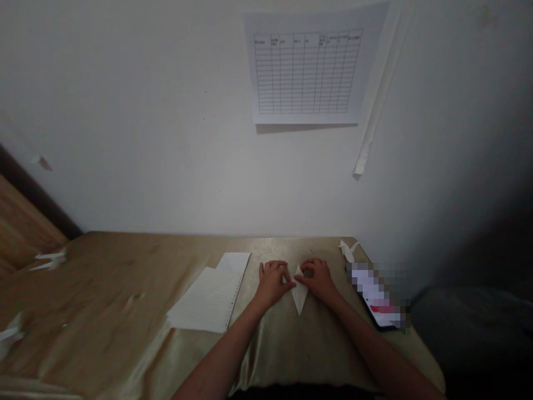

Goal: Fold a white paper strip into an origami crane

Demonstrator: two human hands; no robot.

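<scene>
A white piece of paper folded into a narrow diamond [300, 300] lies on the cloth-covered table, one point towards me and a crease down its lower half. My left hand [272, 282] is at its left edge, thumb and fingers bent in a pinch against the paper. From the other side my right hand [318, 278] grips the upper right part, its thumb lying across the paper and the fingers curled. Both hands partly cover the upper half, so the exact finger contact is hard to see.
Stacked sheets of paper [204, 303] lie left of my hands. To the right are a phone [377, 300], partly pixelated, and a folded paper bird [348, 251]. More folded paper shapes [52, 259] rest at the far left. Behind the table [137, 261] stands a wall with a printed chart [306, 78].
</scene>
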